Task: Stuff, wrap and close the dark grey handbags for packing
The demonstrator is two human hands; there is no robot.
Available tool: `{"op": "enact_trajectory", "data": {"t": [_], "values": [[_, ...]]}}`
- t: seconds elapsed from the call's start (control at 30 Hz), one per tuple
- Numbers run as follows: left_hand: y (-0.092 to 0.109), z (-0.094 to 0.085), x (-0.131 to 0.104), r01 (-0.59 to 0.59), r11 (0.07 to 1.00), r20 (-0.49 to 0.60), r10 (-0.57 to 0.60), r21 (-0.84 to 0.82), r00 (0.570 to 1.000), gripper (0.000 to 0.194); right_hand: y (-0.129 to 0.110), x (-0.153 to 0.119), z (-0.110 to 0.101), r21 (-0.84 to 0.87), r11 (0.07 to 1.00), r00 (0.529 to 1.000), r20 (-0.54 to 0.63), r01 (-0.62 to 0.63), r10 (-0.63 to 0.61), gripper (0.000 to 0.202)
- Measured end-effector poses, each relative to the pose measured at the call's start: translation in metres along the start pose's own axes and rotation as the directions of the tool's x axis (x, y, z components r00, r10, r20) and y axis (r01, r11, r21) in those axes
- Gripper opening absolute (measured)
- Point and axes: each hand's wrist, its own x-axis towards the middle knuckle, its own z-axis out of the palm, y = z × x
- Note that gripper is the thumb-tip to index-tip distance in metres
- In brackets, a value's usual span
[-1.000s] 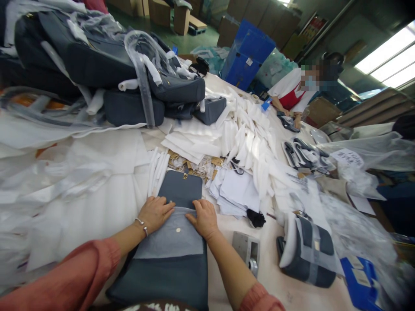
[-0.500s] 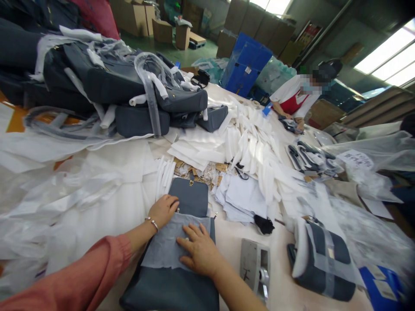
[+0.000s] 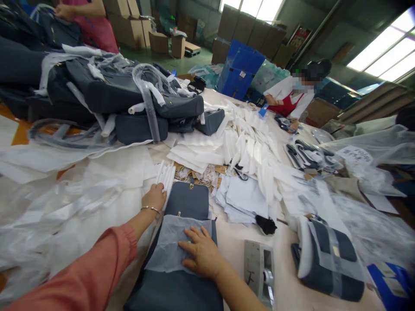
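A dark blue-grey handbag (image 3: 177, 288) lies in front of me, its flap (image 3: 187, 199) folded back and a gold clasp showing at the top. A thin translucent sheet (image 3: 167, 255) covers part of the bag's front. My right hand (image 3: 202, 252) rests flat on this sheet, fingers spread. To the left of the flap, my left hand (image 3: 154, 197) has its fingers closed at the near end of a bunch of white foam strips (image 3: 167, 173). How many strips it grips cannot be made out.
Wrapped bags (image 3: 110, 95) are heaped at the back left. Beyond the flap lie white paper sheets (image 3: 244, 194) and a black item (image 3: 266, 224). A metal tape dispenser (image 3: 254, 263) and another wrapped bag (image 3: 330, 259) stand on the right. Two co-workers are farther off.
My left hand has left the bag's flap edge and moved left and up to the white foam strips. My right hand stays on the sheet. A co-worker's arms now show at the back left.
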Motion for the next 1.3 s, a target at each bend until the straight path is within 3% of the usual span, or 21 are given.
{"op": "enact_trajectory", "data": {"t": [0.23,0.43,0.53,0.6,0.7,0.73,0.8,1.03,1.2,1.3], "values": [[-0.021,-0.009,0.008,0.029,0.990,0.077,-0.040,0.137,0.996,0.030,0.001,0.000,0.002,0.007,1.000,1.000,-0.016,0.005,-0.005,0.055],[-0.012,-0.016,0.005,-0.031,0.985,0.119,0.011,0.172,0.993,0.028,0.002,-0.001,0.000,-0.022,1.000,0.999,-0.024,0.021,-0.021,0.054],[0.005,-0.027,-0.003,-0.167,0.971,0.030,0.165,0.171,0.986,0.031,0.003,-0.001,-0.001,-0.031,0.999,0.999,-0.024,0.030,-0.031,0.053],[0.025,-0.030,-0.013,-0.334,0.930,-0.003,0.338,0.153,0.941,0.032,0.003,-0.002,-0.002,-0.044,0.998,0.999,-0.019,0.032,-0.033,0.053],[0.059,-0.023,-0.033,-0.577,0.812,0.158,0.561,0.084,0.813,0.029,0.002,-0.001,-0.003,-0.066,0.997,0.999,-0.018,0.036,-0.038,0.053],[0.068,-0.018,-0.040,-0.632,0.772,0.213,0.609,0.063,0.764,0.027,0.002,-0.001,-0.004,-0.073,0.997,0.999,-0.023,0.039,-0.041,0.052],[0.081,-0.006,-0.055,-0.684,0.728,0.258,0.655,0.036,0.710,0.026,0.000,-0.002,-0.005,-0.088,0.995,0.998,-0.036,0.045,-0.048,0.051],[0.070,0.018,-0.083,-0.681,0.732,0.106,0.676,0.023,0.730,0.032,-0.002,-0.006,-0.004,-0.119,0.993,0.996,-0.087,0.020,-0.031,0.053],[0.065,0.016,-0.082,-0.672,0.740,0.119,0.671,-0.036,0.732,0.030,-0.004,-0.008,-0.002,-0.109,0.994,0.991,-0.137,-0.016,0.001,0.059],[0.069,0.014,-0.077,-0.605,0.793,0.146,0.608,-0.075,0.780,0.023,-0.005,-0.009,-0.002,-0.108,0.994,0.992,-0.125,-0.006,-0.008,0.065]]}}
